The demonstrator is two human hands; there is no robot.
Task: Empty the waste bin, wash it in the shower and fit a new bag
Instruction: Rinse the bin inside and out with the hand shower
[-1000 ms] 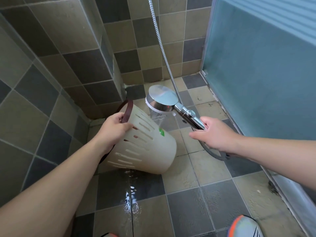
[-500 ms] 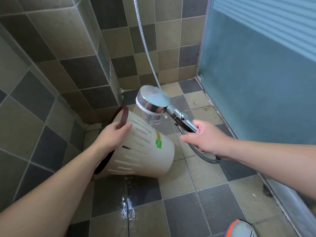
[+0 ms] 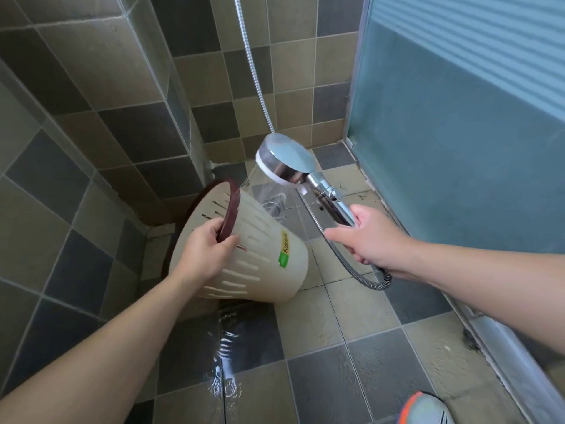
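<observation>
The head camera, the only view, looks down into a tiled shower corner. Two bare forearms reach in, one from each side.

The left hand point(image 3: 203, 255) grips one cream waste bin point(image 3: 266, 261) at its mouth: the thumb lies inside the dark red rim point(image 3: 230, 209) and the fingers wrap the slotted outer wall, pinching the edge between them. The bin is held tipped on its side above the floor, mouth up and to the left, closed base down and to the right. Rows of narrow slots run along its wall, and one yellow and green label point(image 3: 284, 250) sits on its side.

The right hand point(image 3: 371, 237) is closed around the chrome handle of one shower head point(image 3: 287, 159), forefinger stretched forward along it. The round head sits just above and to the right of the bin's mouth, face turned down and left, with a spray of water leaving it towards the bin. One ribbed metal hose point(image 3: 255, 75) climbs the back wall and loops under the right wrist.

Water runs in one stream across the floor tiles point(image 3: 324, 374) below the bin. One square floor drain point(image 3: 276, 206) shows behind the spray. A frosted glass panel point(image 3: 458, 148) closes the right side. The toe of one shoe point(image 3: 425, 410), grey with orange trim, shows at the bottom edge.
</observation>
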